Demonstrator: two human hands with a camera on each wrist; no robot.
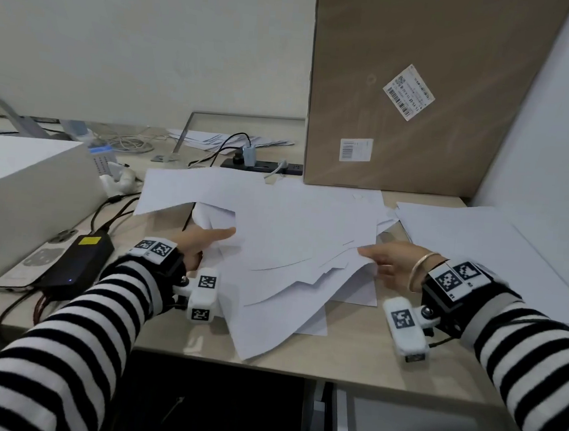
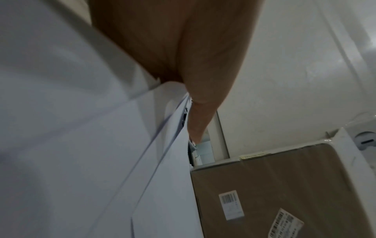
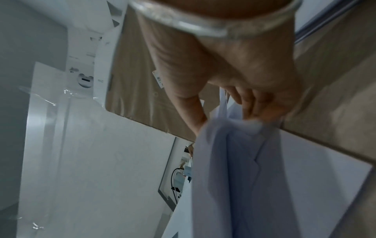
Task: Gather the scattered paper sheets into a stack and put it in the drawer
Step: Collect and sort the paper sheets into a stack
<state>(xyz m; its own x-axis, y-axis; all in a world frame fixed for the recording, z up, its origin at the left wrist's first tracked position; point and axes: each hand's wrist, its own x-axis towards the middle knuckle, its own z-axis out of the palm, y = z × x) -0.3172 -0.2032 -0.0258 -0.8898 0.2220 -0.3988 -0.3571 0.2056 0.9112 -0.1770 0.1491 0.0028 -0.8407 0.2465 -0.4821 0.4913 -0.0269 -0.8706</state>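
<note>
Between both hands [image 1: 205, 239] [image 1: 389, 259], paper sheets [image 1: 290, 246].

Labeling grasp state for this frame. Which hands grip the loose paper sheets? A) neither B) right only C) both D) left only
C: in the head view the left hand and the right hand each hold an opposite side of the paper sheets, thumbs on top; the right wrist view shows fingers curled round the sheets' edge.
</note>
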